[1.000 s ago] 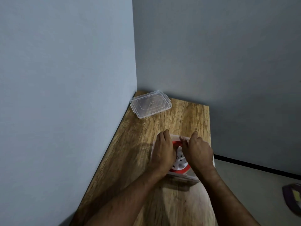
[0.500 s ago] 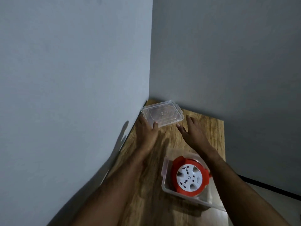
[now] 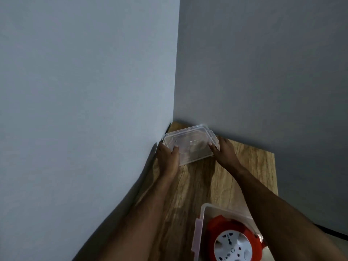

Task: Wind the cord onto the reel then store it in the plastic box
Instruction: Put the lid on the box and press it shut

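Both hands, left hand (image 3: 168, 157) and right hand (image 3: 224, 151), now hold the clear rectangular plastic lid (image 3: 190, 144) in a closed grip, previously only reaching, its near edge raised off the wooden counter (image 3: 199, 185).

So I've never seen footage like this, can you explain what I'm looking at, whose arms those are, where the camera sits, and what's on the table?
There is no machine here. The camera sits on a person's head and looks forward and down, so the two arms are their own. The left hand and the right hand each grip one end of a clear plastic lid at the far corner of a wooden table, where two grey walls meet. Nearer the camera stands an open clear plastic box. Inside it lies a red cord reel with a white socket face.
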Demonstrator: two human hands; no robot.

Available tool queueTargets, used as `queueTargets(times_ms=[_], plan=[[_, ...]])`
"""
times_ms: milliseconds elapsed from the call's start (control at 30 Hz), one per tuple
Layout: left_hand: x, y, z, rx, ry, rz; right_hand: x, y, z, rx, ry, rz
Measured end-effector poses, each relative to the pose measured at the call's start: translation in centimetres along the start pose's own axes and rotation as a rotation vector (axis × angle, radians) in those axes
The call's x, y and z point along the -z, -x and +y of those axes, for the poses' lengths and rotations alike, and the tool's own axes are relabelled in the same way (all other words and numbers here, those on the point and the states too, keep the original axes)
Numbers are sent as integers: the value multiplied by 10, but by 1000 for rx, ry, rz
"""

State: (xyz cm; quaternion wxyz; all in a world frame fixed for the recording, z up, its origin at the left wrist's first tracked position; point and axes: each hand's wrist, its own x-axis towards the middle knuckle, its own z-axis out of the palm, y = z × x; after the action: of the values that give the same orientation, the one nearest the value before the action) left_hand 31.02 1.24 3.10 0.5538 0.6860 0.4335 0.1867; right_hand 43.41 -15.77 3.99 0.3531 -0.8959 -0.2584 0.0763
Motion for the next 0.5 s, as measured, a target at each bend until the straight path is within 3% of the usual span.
queueTargets(times_ms=[167, 500], plan=[[-15, -27, -13, 36, -5, 36, -24, -36, 22, -87, -75, 37], [-29, -26, -16, 18, 144, 45, -42, -49, 26, -91, -131, 74]])
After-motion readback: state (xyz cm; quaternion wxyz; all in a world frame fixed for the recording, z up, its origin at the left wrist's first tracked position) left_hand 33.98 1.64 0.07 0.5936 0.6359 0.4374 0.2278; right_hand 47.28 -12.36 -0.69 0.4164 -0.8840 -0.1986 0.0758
